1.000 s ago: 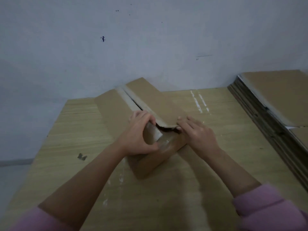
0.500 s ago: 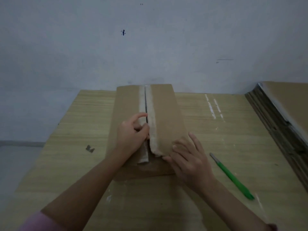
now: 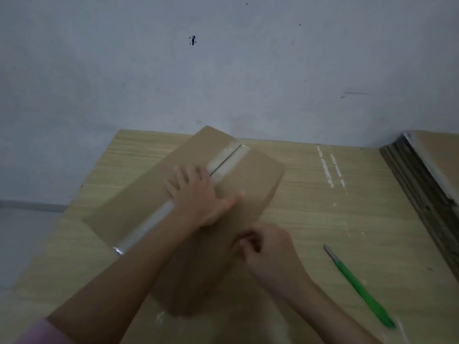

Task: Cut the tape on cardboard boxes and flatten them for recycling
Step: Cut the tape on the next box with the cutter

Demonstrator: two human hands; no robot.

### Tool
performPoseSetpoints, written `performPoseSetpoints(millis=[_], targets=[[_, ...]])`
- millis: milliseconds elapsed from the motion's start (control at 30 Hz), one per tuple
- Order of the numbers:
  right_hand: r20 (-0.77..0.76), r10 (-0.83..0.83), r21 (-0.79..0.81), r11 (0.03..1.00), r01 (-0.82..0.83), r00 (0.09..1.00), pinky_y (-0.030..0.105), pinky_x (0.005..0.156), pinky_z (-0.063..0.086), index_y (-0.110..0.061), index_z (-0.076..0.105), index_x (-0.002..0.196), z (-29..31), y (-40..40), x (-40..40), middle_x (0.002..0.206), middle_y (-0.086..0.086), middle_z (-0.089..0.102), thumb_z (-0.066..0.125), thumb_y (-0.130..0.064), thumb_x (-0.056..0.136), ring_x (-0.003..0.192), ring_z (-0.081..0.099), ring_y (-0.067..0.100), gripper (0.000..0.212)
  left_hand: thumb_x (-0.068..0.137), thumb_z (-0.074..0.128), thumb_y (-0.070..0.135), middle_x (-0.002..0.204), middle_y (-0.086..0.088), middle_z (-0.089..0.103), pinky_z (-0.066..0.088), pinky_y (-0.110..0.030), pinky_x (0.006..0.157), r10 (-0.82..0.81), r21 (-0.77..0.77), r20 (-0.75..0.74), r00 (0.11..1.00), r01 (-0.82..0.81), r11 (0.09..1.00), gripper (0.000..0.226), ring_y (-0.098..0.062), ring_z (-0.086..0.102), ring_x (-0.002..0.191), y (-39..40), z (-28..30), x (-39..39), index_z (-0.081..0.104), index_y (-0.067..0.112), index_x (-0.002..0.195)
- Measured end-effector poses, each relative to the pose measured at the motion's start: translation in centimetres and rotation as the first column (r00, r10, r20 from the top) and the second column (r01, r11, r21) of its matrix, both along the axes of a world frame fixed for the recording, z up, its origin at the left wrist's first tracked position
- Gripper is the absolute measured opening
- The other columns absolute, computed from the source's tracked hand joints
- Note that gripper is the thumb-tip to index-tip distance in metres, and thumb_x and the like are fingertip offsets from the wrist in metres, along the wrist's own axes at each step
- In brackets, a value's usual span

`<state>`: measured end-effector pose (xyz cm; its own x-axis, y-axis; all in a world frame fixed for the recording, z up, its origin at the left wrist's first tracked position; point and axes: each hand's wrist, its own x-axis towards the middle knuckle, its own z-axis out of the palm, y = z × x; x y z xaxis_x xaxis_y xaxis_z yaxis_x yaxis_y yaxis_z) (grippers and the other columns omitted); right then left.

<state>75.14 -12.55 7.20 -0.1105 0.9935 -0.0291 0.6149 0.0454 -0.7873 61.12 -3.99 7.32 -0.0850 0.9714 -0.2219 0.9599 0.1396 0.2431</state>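
Note:
A brown cardboard box (image 3: 139,202) lies diagonally on the wooden table (image 3: 323,219), its taped seam (image 3: 227,161) slit along the far half and clear tape still shining on the near half. My left hand (image 3: 198,194) presses flat on top of the box over the seam, fingers spread. At the box's near right edge my right hand (image 3: 268,247) is curled, with its fingertips pinched at the cardboard; what they hold is hidden. A green-handled cutter (image 3: 360,286) lies on the table to the right, apart from both hands.
A thick stack of flattened cardboard (image 3: 427,175) fills the table's right side. A grey wall stands just behind the table. White tape residue (image 3: 330,167) marks the wood between the box and the stack. The table's left edge drops to the floor.
The box has turned from straight to diagonal on the table. My left hand went from pinching the seam to pressing flat on top. My right hand slid to the near right edge.

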Motion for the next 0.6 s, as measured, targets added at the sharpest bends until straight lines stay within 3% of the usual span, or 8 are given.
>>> performPoseSetpoints(millis=[33,100,167,267,333,400,500,600], targets=[[-0.059,0.014,-0.027,1.0,-0.015,0.998,0.031,0.069,0.051,-0.02,0.071,0.077,0.1,-0.2,-0.2,0.073,0.001,0.07,0.052,-0.017,0.072,0.068,0.063,0.014,0.02,0.056,0.031,0.094,0.157,-0.018,-0.008,-0.002,-0.06,0.112,-0.121,-0.026,-0.043,0.992,0.12,0.992,0.134,-0.038,-0.011,0.143,0.2,0.0,-0.4,-0.004,0.005,0.149],[-0.036,-0.138,0.122,0.982,0.141,0.99,0.026,0.067,0.048,-0.018,0.074,0.082,0.0,1.2,0.7,0.075,-0.001,0.07,0.059,-0.012,0.076,0.069,0.063,0.013,0.016,0.039,0.027,0.103,0.157,-0.011,-0.014,-0.005,-0.057,0.114,-0.319,-0.044,-0.078,0.944,0.317,0.947,0.149,-0.033,-0.016,0.143,0.6,-0.4,-1.4,-0.01,0.008,0.149],[0.106,-0.378,0.275,0.9,0.338,0.92,0.028,0.077,0.041,-0.012,0.069,0.101,-0.4,4.2,2.9,0.096,0.008,0.068,0.065,-0.01,0.081,0.092,0.061,0.027,0.02,0.026,0.018,0.104,0.157,-0.003,-0.015,-0.008,-0.054,0.115,-0.465,-0.041,-0.055,0.884,0.463,0.885,0.156,-0.026,-0.019,0.143,1.2,-0.9,-2.5,-0.01,0.012,0.149],[0.359,-0.411,0.1,0.909,0.404,0.838,0.038,0.098,0.034,-0.009,0.05,0.13,-0.6,7.1,6.3,0.132,0.016,0.049,0.061,-0.028,0.087,0.124,0.041,0.033,0.049,0.027,0.017,0.104,0.157,0.004,-0.014,-0.015,-0.045,0.114,-0.641,-0.043,-0.038,0.767,0.639,0.768,0.153,-0.018,-0.021,0.142,2.3,-0.9,-3.3,-0.009,0.017,0.15],[0.344,-0.384,-0.034,0.907,0.42,0.857,0.035,0.088,0.04,-0.005,0.058,0.118,-1.1,6.8,7.1,0.117,0.019,0.061,0.057,-0.035,0.09,0.113,0.053,0.033,0.041,0.03,0.021,0.103,0.157,0.007,-0.015,-0.016,-0.041,0.114,-0.727,-0.057,-0.021,0.686,0.725,0.686,0.15,-0.013,-0.023,0.14,3.2,-0.6,-3.2,-0.009,0.019,0.15],[0.372,-0.406,-0.01,0.897,0.441,0.835,0.032,0.068,0.037,-0.003,0.063,0.084,-1.4,5.1,6.7,0.09,0.023,0.067,0.052,-0.039,0.092,0.092,0.061,0.036,0.038,0.028,0.031,0.101,0.155,0.013,-0.016,-0.012,-0.046,0.116,-0.764,-0.086,-0.013,0.646,0.76,0.644,0.15,-0.005,-0.024,0.137,4.3,0.2,-2.8,-0.006,0.022,0.15],[0.384,-0.473,0.02,0.863,0.505,0.793,0.034,0.063,0.034,0.0,0.062,0.073,-1.2,3.0,5.9,0.082,0.024,0.066,0.051,-0.036,0.094,0.083,0.061,0.037,0.044,0.047,0.056,0.081,0.155,0.014,-0.01,-0.008,-0.053,0.112,-0.704,-0.121,-0.069,0.707,0.694,0.71,0.128,-0.004,-0.017,0.14,5.3,1.7,-2.5,0.005,0.026,0.151],[0.065,-0.457,-0.147,0.875,0.462,0.887,0.039,0.065,0.051,-0.007,0.056,0.053,-1.6,2.1,4.9,0.064,0.02,0.066,0.06,-0.029,0.09,0.068,0.066,0.035,0.043,0.079,0.067,0.037,0.157,0.003,0.016,0.011,-0.038,0.113,-0.601,0.072,-0.036,0.798,0.602,0.795,0.083,-0.014,0.015,0.143,4.5,1.6,-1.2,0.024,0.018,0.148]])
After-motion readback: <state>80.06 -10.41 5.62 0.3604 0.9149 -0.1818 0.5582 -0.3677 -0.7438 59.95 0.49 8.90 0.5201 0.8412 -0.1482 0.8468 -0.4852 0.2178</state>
